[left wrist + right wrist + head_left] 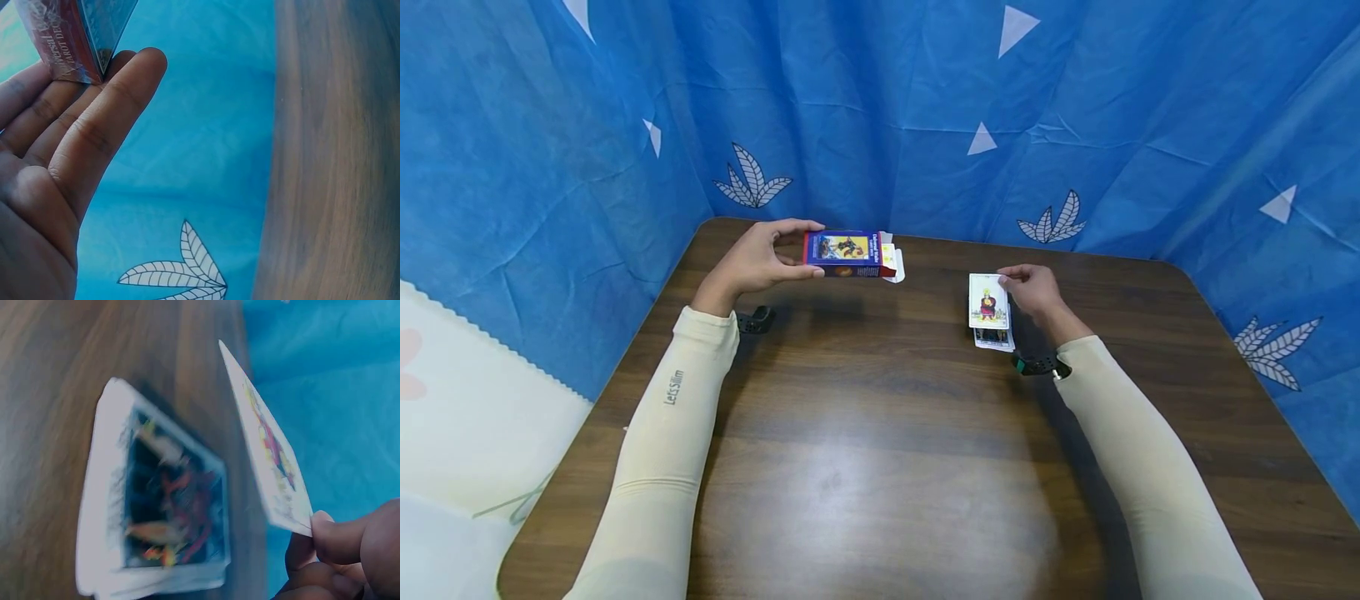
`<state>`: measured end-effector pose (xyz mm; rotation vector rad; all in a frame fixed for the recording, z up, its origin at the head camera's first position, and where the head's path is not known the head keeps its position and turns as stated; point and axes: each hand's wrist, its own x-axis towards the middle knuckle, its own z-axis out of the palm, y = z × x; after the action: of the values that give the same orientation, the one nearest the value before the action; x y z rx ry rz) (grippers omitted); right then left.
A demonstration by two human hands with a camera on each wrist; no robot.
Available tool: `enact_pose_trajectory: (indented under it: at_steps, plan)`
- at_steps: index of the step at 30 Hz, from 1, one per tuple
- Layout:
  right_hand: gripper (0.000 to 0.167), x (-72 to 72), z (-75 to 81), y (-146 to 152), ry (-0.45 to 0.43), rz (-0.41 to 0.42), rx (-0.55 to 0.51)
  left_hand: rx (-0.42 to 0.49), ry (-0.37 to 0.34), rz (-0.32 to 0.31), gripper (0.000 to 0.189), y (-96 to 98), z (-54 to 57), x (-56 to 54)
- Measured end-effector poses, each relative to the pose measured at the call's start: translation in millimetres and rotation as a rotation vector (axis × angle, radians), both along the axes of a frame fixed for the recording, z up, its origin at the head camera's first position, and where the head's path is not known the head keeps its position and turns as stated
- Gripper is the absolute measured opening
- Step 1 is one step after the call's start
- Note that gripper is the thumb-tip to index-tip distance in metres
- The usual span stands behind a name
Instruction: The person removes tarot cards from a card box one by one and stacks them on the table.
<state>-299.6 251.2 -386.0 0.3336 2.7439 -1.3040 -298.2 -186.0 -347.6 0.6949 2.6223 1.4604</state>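
Observation:
My left hand (760, 260) holds a blue and red tarot card box (847, 254) above the far part of the table, thumb on the near side and fingers on the far side. The box lies sideways, with its flap open at the right end. In the left wrist view only one end of the box (59, 40) shows. A single white-bordered card (988, 301) with a seated figure is pinched at its edge by my right hand (1033, 292). Below that card a stack of cards (175, 494) rests on the table, the top one dark with coloured figures.
The brown wooden table (880, 433) has rounded corners. Behind it and along its sides hangs a blue curtain (865, 108) with white triangles and leaf prints. A white cloth (475, 400) hangs at the left.

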Motion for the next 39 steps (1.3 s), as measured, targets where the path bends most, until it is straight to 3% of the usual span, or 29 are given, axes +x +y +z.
enact_pose_trajectory:
  at_steps: [5,14,24,29,34,37,39]
  plan:
    - [0.034,-2.5,-13.5,8,-0.080,0.009,0.055,-0.009,0.002,0.003,0.069,0.1,-0.4,0.2]
    - [0.029,-2.1,-28.9,10,-0.099,-0.005,0.125,-0.004,-0.002,0.003,0.070,0.9,-1.6,1.3]
    - [0.028,-1.0,-31.1,8,-0.044,0.032,0.262,0.007,0.003,-0.001,0.070,0.4,-2.7,0.3]
    - [0.047,2.8,-23.0,2,0.014,0.026,0.290,0.002,0.004,-0.001,0.070,0.3,-1.4,1.5]
    - [0.051,9.0,-7.6,-25,0.171,0.092,0.153,0.005,0.014,-0.003,0.069,1.2,-0.5,1.5]
    - [0.041,14.0,5.5,-52,0.241,0.189,-0.034,0.017,0.011,-0.005,0.069,1.2,-0.8,0.9]
    - [0.035,17.5,14.1,-70,0.239,0.246,-0.177,0.020,0.008,-0.006,0.069,1.1,-1.7,0.3]
